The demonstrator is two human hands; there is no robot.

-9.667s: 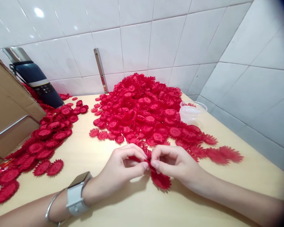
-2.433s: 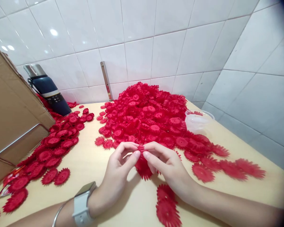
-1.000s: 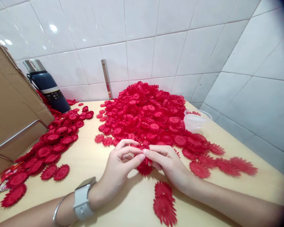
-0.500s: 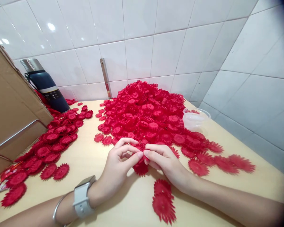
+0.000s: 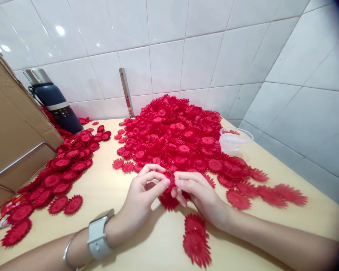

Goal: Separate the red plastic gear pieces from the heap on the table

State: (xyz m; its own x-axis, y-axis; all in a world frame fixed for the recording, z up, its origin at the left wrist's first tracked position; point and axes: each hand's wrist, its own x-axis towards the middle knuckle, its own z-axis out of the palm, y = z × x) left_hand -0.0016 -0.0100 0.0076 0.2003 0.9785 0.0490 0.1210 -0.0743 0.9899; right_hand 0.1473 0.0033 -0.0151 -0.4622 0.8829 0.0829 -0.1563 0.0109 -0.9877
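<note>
Between my two hands is a small red petal-edged flower piece (image 5: 171, 178), partly hidden by fingertips. My left hand (image 5: 144, 192) pinches its left side with thumb and fingers. My right hand (image 5: 199, 191) is curled at the right side, thumb and forefinger at the piece and other fingertips below it. Right under the hands lie more red flower pieces (image 5: 168, 203). Nearer to me, a short overlapping row of red flower pieces (image 5: 197, 246) rests on the table (image 5: 141, 248). Beyond my hands rises a large heap of red flower pieces (image 5: 172, 130).
A clear plastic bowl (image 5: 234, 145) stands right of the heap. On the left are a cardboard box (image 5: 14, 124), a dark blue bottle (image 5: 58, 107) and a long spread of red flower pieces (image 5: 62, 163). White tiled walls (image 5: 166, 64) border the table's back and right.
My right thumb and fingers have spread slightly and shifted a little right, showing more of the red piece. My left hand stays nearly still.
</note>
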